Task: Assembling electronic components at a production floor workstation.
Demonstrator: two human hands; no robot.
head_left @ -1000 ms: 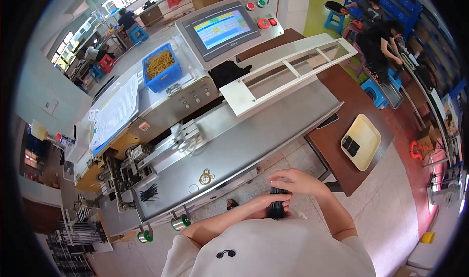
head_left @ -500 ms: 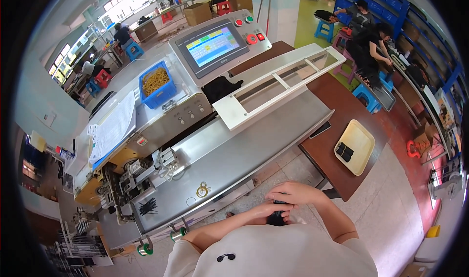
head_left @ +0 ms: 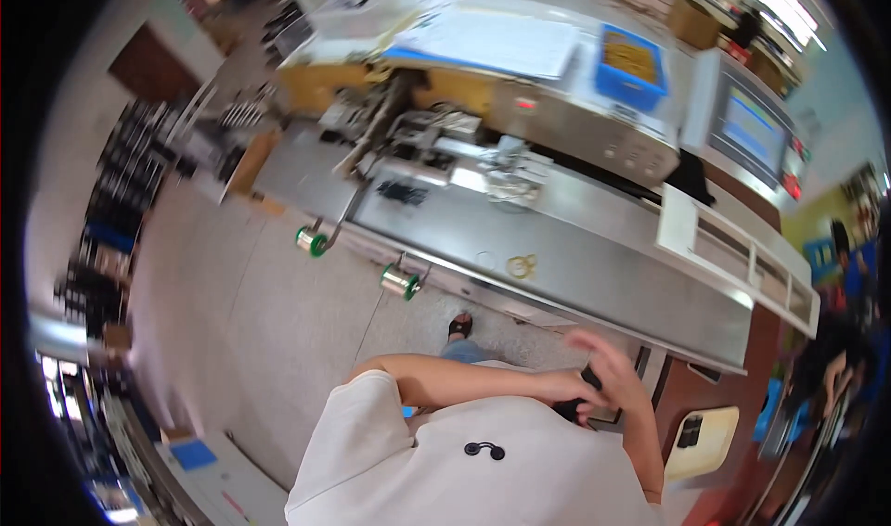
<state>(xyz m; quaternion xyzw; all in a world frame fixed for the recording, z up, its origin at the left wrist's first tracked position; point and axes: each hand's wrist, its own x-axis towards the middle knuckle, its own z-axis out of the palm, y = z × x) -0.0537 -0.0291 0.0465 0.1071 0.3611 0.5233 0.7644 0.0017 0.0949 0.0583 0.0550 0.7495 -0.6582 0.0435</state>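
Observation:
My left hand [head_left: 561, 387] is closed around a black bundle [head_left: 590, 383] close in front of my body, partly hidden by the fingers; its exact kind cannot be made out. Just to its right is my right hand [head_left: 616, 370], blurred, with fingers stretched out and lifted beside the bundle. Ahead lies the metal bed of a machine [head_left: 613, 285], with yellow rubber bands [head_left: 522, 266] and a small pile of short black strips [head_left: 401, 192] on it. A cream tray [head_left: 715, 442] at the lower right holds small black bundles [head_left: 690, 430].
A blue bin of rubber bands [head_left: 631, 67] and paper sheets [head_left: 492, 42] sit atop the machine, beside a tilted screen [head_left: 754, 127]. Green-rimmed wire spools [head_left: 400, 283] hang off its front edge. A brown table [head_left: 682, 391] stands right; a white bench [head_left: 223, 480] is lower left.
The view has swung left, so the machine and tray appear turned and farther right. My right hand has lifted off the bundle and its fingers have spread; my left keeps hold.

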